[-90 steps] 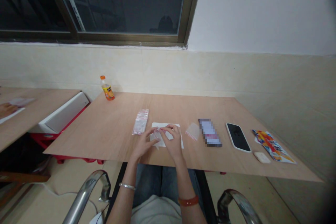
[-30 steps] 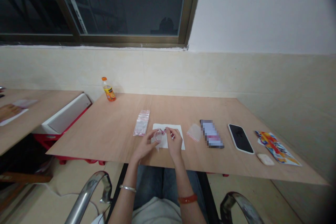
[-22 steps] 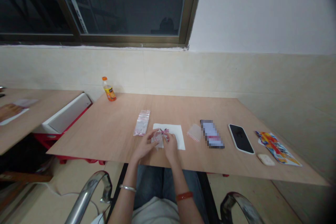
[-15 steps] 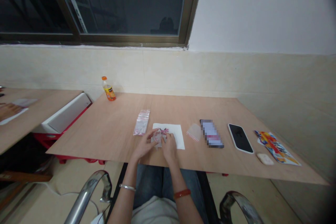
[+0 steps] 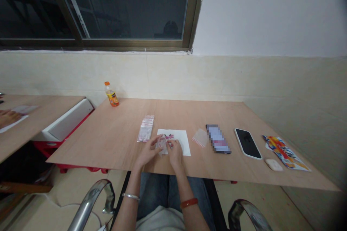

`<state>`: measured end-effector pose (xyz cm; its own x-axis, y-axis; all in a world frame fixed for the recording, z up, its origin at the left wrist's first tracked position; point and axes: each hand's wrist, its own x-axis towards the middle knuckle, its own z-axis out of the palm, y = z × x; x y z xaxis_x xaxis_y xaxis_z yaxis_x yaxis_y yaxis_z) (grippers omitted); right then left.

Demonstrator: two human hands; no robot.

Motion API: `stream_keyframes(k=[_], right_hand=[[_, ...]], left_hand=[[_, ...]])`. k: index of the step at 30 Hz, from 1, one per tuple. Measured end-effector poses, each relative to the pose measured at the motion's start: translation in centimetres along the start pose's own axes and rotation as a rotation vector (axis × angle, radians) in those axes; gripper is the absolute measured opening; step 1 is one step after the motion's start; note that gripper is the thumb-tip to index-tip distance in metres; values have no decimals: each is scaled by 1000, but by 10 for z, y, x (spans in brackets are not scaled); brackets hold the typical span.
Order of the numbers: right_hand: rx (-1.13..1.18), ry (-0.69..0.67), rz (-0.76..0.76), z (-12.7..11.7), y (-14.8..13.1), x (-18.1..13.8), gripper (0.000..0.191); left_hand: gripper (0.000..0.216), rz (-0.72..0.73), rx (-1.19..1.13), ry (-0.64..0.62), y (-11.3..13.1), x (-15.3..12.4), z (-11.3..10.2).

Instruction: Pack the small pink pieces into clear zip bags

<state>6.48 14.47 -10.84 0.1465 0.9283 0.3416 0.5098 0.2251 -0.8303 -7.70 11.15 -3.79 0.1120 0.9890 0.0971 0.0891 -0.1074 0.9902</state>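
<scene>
In the head view, the left hand curls its grip around a small clear plastic piece held just above a white paper sheet. The right hand sits beside it, fingers bunched against a pink ribbon-like bit, though whether that grip pinches anything is too small to tell. On the wooden worktop, a bundle of clear zip bags lies just left of the sheet, and a single clear bag lies just right of it.
</scene>
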Motion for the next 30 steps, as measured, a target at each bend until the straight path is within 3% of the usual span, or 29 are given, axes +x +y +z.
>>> stream_keyframes(k=[5, 9, 14, 19, 24, 30], right_hand=[[266, 37, 71, -8, 0, 10, 19], [360, 108, 102, -26, -21, 20, 22], [366, 69, -16, -50, -57, 22, 20], [279, -61, -153, -53, -72, 16, 13], [237, -20, -103, -42, -59, 15, 20], [56, 30, -37, -25, -10, 19, 19]], left_hand=[[49, 2, -18, -4, -3, 2, 0], [49, -3, -13, -5, -8, 3, 1], [46, -5, -27, -5, -2, 2, 4], [42, 8, 5, 4, 11, -1, 7], [44, 7, -13, 6, 4, 0, 6], [48, 19, -10, 12, -17, 4, 0]])
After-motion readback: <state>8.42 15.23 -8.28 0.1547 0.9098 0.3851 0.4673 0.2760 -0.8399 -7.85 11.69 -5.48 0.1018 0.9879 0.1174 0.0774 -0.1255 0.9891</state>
